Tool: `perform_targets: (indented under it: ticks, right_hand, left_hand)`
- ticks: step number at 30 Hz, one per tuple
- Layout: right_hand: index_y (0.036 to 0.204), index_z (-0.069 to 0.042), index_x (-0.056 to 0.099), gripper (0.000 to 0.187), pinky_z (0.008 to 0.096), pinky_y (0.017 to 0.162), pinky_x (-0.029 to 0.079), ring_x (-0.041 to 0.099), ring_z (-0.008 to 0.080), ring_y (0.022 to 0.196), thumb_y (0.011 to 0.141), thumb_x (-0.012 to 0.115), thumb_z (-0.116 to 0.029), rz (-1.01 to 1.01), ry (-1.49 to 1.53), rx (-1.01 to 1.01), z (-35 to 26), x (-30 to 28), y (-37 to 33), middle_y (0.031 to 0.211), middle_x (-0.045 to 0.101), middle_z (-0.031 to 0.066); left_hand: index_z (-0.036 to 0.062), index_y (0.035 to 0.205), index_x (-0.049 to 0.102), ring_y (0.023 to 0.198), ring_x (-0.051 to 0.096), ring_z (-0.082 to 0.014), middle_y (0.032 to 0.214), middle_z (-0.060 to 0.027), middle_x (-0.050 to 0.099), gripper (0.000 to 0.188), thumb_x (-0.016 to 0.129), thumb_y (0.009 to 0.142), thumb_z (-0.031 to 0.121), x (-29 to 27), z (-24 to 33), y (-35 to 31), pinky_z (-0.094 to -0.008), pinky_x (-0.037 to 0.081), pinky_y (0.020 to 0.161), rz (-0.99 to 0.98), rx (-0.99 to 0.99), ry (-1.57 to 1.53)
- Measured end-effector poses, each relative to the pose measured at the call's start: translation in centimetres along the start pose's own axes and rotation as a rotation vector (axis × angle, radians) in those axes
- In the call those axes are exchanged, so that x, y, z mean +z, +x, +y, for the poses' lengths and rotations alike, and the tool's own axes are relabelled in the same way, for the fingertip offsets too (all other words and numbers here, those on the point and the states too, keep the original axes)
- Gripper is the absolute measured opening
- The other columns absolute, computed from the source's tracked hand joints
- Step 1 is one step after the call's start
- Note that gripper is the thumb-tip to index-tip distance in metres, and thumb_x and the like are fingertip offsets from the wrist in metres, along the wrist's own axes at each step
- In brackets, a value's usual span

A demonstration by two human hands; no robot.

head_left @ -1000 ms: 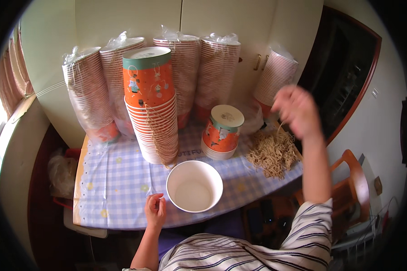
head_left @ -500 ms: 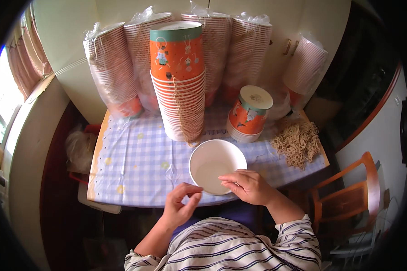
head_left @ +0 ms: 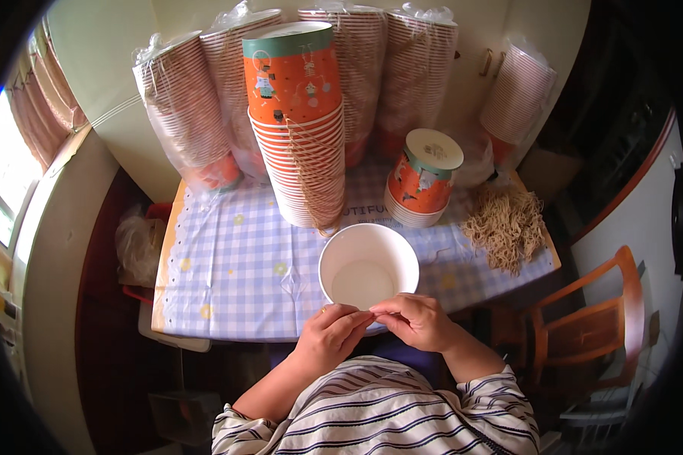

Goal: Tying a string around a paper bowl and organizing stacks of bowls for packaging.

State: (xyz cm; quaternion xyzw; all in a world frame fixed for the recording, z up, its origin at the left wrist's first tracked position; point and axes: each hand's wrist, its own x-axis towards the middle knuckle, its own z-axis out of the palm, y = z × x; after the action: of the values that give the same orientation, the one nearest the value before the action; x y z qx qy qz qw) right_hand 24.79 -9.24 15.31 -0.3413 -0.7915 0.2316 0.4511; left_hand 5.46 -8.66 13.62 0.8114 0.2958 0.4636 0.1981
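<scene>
A white-lined paper bucket (head_left: 369, 250) is on the near edge of the checked tablecloth, its open mouth facing up toward me. Just in front of its near rim, my left hand (head_left: 331, 334) and my right hand (head_left: 420, 321) meet fingertip to fingertip. Both are pinched closed, and whatever lies between the fingers is too small to make out. Behind the bucket rises a tall stack of upturned orange and green paper buckets (head_left: 292, 83), with tan cords (head_left: 311, 174) hanging down its side. A short upturned stack (head_left: 420, 184) stands to the right.
Several plastic-wrapped bucket stacks (head_left: 180, 98) line the back of the table (head_left: 235, 292) against a pale cabinet. A heap of tan cords (head_left: 506, 227) lies at the right table edge. A wooden chair (head_left: 584, 334) stands at right, and a plastic bag (head_left: 138, 250) at left.
My left hand has moved right and its fingers have closed against those of my right hand. The hands were apart before. The view has shifted slightly.
</scene>
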Motion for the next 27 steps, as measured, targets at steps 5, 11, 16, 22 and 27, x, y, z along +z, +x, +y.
perform_targets:
  ticks: [5,11,16,22,27]
  right_hand:
    - [0.095,-0.003,0.063,0.023,0.0283,0.067,0.053,0.065,0.0211,0.078,0.074,0.069,0.004,-0.047,-0.007,0.01,-0.2,-0.4,0.1,0.09,0.065,0.0091]
    - [0.092,-0.004,0.062,0.023,0.0308,0.066,0.052,0.063,0.0229,0.076,0.072,0.07,0.004,-0.039,-0.089,-0.081,0.2,-0.4,-0.3,0.087,0.062,0.0079]
    - [0.09,-0.004,0.06,0.022,0.0341,0.067,0.051,0.061,0.0257,0.076,0.072,0.071,0.0,-0.055,-0.148,-0.172,0.4,-0.5,-0.4,0.087,0.059,0.0079]
    - [0.088,-0.004,0.062,0.019,0.034,0.066,0.051,0.061,0.0255,0.076,0.071,0.071,-0.001,-0.041,-0.158,-0.176,0.5,-0.7,-0.5,0.086,0.059,0.0081]
    - [0.087,-0.005,0.062,0.018,0.0337,0.065,0.051,0.061,0.0249,0.074,0.071,0.07,-0.002,-0.049,-0.173,-0.185,0.5,-0.7,-0.5,0.086,0.059,0.0079]
  left_hand:
    - [0.0022,0.093,0.065,0.068,0.063,-0.0223,0.082,-0.009,0.062,0.018,0.069,0.075,-0.001,0.0,0.5,0.1,-0.0295,0.052,0.059,-0.016,-0.16,-0.156]
    - [-0.001,0.09,0.065,0.07,0.064,-0.0171,0.085,-0.0095,0.063,0.013,0.066,0.077,-0.003,-0.3,1.1,0.3,-0.026,0.052,0.062,-0.069,-0.325,-0.298]
    - [-0.0007,0.088,0.066,0.069,0.062,-0.0149,0.082,-0.0088,0.063,0.012,0.067,0.076,-0.003,-0.4,1.3,0.2,-0.0255,0.05,0.062,-0.079,-0.365,-0.344]
    - [0.0005,0.09,0.066,0.068,0.058,-0.0142,0.083,-0.0086,0.064,0.016,0.067,0.075,-0.004,-0.8,1.5,0.4,-0.026,0.048,0.063,-0.095,-0.416,-0.392]
    - [-0.0011,0.094,0.065,0.071,0.061,-0.0154,0.087,-0.0098,0.064,0.018,0.067,0.076,-0.004,-1.1,1.6,0.6,-0.0259,0.049,0.063,-0.12,-0.416,-0.366]
